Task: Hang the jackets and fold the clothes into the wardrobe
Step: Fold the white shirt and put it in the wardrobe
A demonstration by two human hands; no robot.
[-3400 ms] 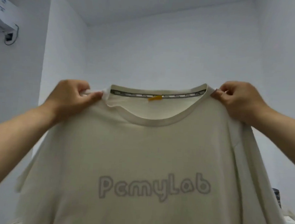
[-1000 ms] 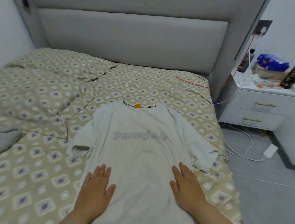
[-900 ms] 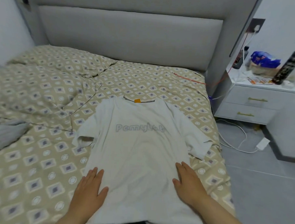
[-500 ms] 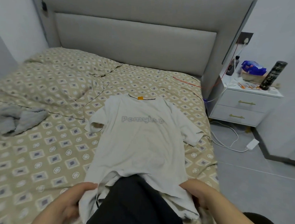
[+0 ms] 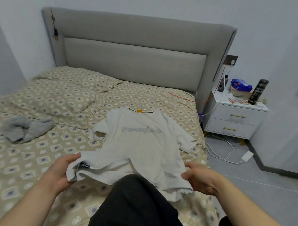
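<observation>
A person's view down onto a bed, both bare forearms reaching forward from the near edge. Between the arms, a leg in black trousers point(image 5: 137, 206) rises from the bottom of the picture.

The left hand point(image 5: 60, 172) grips the near left corner of a pale cream T-shirt point(image 5: 143, 146). Its thumb lies on top of the hem and its fingers are curled underneath, bunching the cloth beside a small dark label point(image 5: 84, 165). The right hand point(image 5: 200, 178) holds the near right corner, its fingers point(image 5: 191, 166) bent against the edge of the cloth. How firmly they pinch it cannot be told. The hem is lifted slightly and drapes over the trouser leg.

The rest of the T-shirt lies flat and face up on the right part of the bed point(image 5: 31, 159), which is covered in a beige spread with a diamond pattern. Grey outlined lettering point(image 5: 140, 129) crosses the chest. Both short sleeves are spread to the sides. The collar points to the far end and shows a small orange tag point(image 5: 139, 110).

To the left, well apart from the T-shirt, lies a crumpled grey cloth point(image 5: 24, 129). A thin red cable point(image 5: 183, 96) trails across the far right of the spread.

Beyond stands a grey padded headboard point(image 5: 135, 61) against a pale wall. To its right is a white nightstand point(image 5: 235, 120) with two drawers. On it stand a tall black cylinder point(image 5: 256, 92), a blue packet point(image 5: 241, 83) and a small dark bottle point(image 5: 223, 84). A white cable point(image 5: 225, 150) loops over the grey floor point(image 5: 260, 194) below it.
</observation>
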